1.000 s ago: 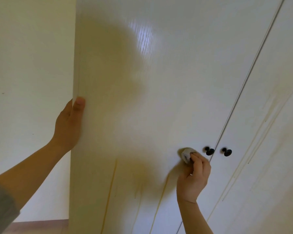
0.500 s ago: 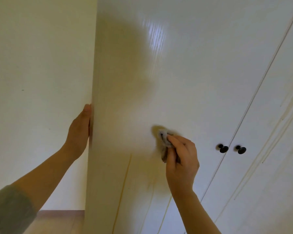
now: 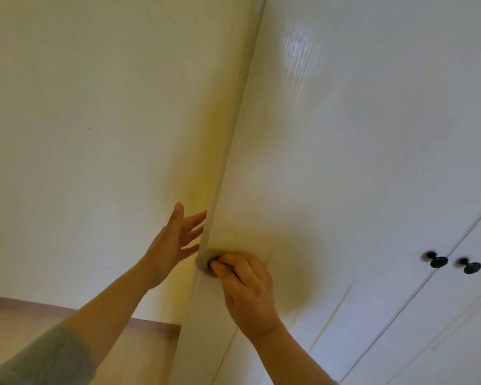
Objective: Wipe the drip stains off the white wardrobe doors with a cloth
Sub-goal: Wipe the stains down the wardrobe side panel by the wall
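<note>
The white wardrobe door (image 3: 331, 162) fills the right of the view. My right hand (image 3: 245, 290) grips a small grey cloth (image 3: 206, 263) and presses it against the door's left edge. My left hand (image 3: 172, 240) is spread, fingers straight, its fingertips behind that same edge just above the cloth. Thin yellowish drip stains (image 3: 332, 318) run down the door below and right of my right hand; another streak (image 3: 225, 354) runs lower near the edge.
Two black round knobs (image 3: 438, 261) (image 3: 471, 268) flank the seam between the doors at right. A pale wall (image 3: 81, 134) stands left of the wardrobe, with wooden floor (image 3: 25, 323) at bottom left.
My right hand has swept the cloth leftward across the door, from beside the knobs to the left edge. My left hand has loosened from gripping the edge into a spread, straight-fingered pose.
</note>
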Action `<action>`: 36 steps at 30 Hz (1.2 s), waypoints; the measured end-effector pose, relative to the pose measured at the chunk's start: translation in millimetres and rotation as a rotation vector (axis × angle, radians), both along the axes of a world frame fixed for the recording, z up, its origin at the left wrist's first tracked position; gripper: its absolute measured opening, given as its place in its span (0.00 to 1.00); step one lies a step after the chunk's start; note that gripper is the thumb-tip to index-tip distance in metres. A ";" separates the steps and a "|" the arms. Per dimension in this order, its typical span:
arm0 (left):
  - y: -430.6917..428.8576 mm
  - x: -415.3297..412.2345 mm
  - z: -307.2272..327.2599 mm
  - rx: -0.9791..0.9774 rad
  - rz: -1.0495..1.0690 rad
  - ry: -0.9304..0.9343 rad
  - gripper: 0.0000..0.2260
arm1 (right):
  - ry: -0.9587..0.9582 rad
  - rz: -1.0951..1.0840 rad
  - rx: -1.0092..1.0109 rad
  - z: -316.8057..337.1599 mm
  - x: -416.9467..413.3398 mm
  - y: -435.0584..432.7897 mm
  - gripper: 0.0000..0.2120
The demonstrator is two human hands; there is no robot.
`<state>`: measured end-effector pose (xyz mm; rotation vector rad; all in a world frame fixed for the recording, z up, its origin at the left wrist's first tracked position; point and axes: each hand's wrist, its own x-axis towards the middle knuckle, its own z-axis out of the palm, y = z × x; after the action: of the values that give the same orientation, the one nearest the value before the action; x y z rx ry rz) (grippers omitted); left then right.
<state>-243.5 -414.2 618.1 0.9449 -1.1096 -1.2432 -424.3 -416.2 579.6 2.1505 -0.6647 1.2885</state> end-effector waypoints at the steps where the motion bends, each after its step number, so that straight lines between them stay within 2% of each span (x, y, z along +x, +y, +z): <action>1: 1.3 2.4 -1.1 0.001 -0.025 -0.011 0.33 | 0.021 -0.008 0.028 -12.2 -3.5 2.3 0.13; 4: 3.3 8.8 -4.6 -0.016 -0.057 -0.050 0.44 | -0.006 -0.005 0.124 -18.7 -8.7 12.4 0.13; 6: 3.3 8.5 -4.2 -0.045 -0.034 -0.082 0.45 | -0.128 0.005 0.144 0.9 -14.3 19.4 0.14; 9: 4.7 1.5 -2.3 -0.116 0.053 -0.128 0.43 | -0.375 -0.014 0.053 45.2 -32.6 18.1 0.11; 11: 5.9 -6.3 -3.0 -0.149 0.116 -0.181 0.35 | -0.467 -0.041 0.001 66.6 -41.0 10.2 0.10; 14: 5.1 -15.7 -7.1 -0.170 0.189 -0.236 0.18 | -0.422 -0.051 0.011 65.4 -39.3 -1.0 0.10; 16: 4.3 -18.5 -9.2 -0.154 0.215 -0.254 0.15 | -0.332 -0.042 -0.002 43.1 -38.8 -5.8 0.10; 20: 7.7 -21.2 -8.4 -0.140 0.225 -0.287 0.24 | -0.141 -0.076 0.036 -19.9 -47.6 -2.9 0.11; 22: 11.3 -25.2 -5.7 -0.128 0.224 -0.293 0.20 | -0.085 -0.083 0.122 -38.4 -52.2 4.2 0.12; 24: 13.8 -29.6 -3.9 -0.114 0.236 -0.283 0.14 | -0.127 -0.060 0.200 -35.6 -54.9 14.8 0.12; 25: 14.4 -31.4 -4.0 -0.111 0.255 -0.282 0.15 | -0.184 -0.040 0.204 -26.5 -57.0 19.9 0.09; 27: 17.2 -34.9 -3.3 -0.105 0.290 -0.301 0.18 | -0.335 -0.028 0.158 1.7 -61.6 26.9 0.13; 30: 21.3 -43.3 -2.5 -0.120 0.323 -0.356 0.17 | -0.495 -0.016 0.078 44.5 -76.4 20.4 0.12; 33: 21.5 -52.2 -2.9 -0.111 0.380 -0.345 0.22 | -0.499 -0.085 0.046 60.0 -86.6 8.6 0.11; 36: 22.1 -58.2 -0.8 -0.085 0.418 -0.332 0.31 | -0.434 -0.070 0.074 41.7 -86.6 0.4 0.15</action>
<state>-301.7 -392.2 617.3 1.2721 -1.1345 -0.7100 -511.0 -415.8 621.3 1.8942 -0.9626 1.7344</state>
